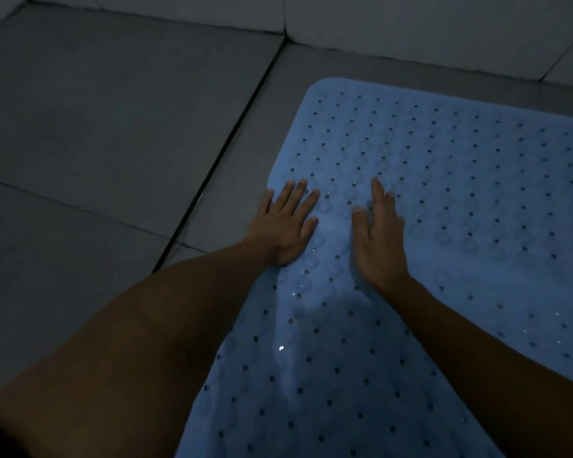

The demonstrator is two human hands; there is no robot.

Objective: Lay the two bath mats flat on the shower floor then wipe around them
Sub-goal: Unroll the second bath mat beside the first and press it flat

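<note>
A pale blue rubber bath mat (444, 180) with rows of small holes lies spread on the grey tiled shower floor (113, 127), filling the right half of the view. My left hand (286, 221) rests palm down near the mat's left edge, fingers spread. My right hand (379, 236) presses flat on the mat just to its right, fingers extended. Neither hand holds anything. Only one mat is in view. The light is dim.
Large grey floor tiles with dark grout lines (225, 153) stretch to the left of the mat. A pale tiled wall (411, 24) runs along the back, close to the mat's far edge.
</note>
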